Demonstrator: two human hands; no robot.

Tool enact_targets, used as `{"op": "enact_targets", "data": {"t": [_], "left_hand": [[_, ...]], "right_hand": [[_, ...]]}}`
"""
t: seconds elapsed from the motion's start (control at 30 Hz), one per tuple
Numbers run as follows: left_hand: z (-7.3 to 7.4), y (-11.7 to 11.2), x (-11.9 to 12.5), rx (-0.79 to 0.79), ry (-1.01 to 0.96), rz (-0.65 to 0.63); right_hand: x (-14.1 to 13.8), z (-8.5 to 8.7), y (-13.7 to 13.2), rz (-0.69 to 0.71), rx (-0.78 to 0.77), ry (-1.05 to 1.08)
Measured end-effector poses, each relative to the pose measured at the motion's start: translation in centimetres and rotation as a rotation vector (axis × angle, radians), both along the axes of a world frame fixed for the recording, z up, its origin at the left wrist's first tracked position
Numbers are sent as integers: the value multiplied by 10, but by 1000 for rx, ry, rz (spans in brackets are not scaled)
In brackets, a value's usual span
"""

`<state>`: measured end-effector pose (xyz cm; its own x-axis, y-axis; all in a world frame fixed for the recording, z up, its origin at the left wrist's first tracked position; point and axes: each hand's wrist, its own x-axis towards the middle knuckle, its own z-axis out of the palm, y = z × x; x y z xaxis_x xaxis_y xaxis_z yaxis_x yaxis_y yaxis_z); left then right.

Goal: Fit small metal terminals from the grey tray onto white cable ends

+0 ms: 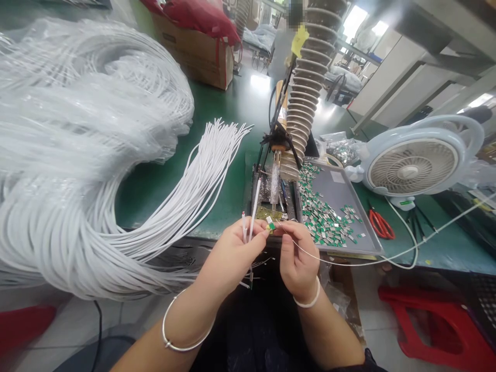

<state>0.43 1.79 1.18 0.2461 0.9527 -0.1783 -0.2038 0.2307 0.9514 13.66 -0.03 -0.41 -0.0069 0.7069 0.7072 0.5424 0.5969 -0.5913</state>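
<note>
My left hand (236, 250) is closed, with a small metal connector with a green part (270, 223) at its fingertips. White cables (254, 209) with reddish ends also stick up between its fingers. My right hand (300, 258) is closed on a thin solder wire (349, 265) that trails off to the right; its fingertips are close to the connector. Just beyond both hands, a soldering iron (275, 178) is mounted upright with its tip down, over a dark solder-spattered holder (263, 188). Exactly where wire, connector and tip meet is too small to tell.
A large bundle of white cables (96, 119) fills the left, its loose ends (217, 155) on the green bench (209, 98). To the right are a grey tray (351, 191) of connectors, red-handled cutters (381, 223) and a fan (413, 163). A ribbed hose (310, 77) hangs behind the iron.
</note>
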Motion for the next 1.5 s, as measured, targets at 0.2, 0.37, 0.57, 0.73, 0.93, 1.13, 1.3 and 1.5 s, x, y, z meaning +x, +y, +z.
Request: {"op": "enact_targets", "data": {"t": [0.2,0.37,0.57,0.73,0.93,1.13,1.3,1.5], "left_hand": [[5,4,3,26,13,45],[9,7,3,37,24,43],[12,10,2,73,36,48],[15,11,2,89,60,54],[17,10,1,99,79,67],[16,10,1,126,67,64],[13,9,2,133,70,78],[6,6,-1,91,75,67]], "right_hand": [[2,2,4,48,42,20],[3,4,5,37,58,8],[3,7,6,30,67,-6],[2,7,8,35,58,-2],[1,9,9,49,69,2],[0,11,10,36,85,-28],[0,8,8,18,85,-40],[1,3,6,40,50,-11]]}}
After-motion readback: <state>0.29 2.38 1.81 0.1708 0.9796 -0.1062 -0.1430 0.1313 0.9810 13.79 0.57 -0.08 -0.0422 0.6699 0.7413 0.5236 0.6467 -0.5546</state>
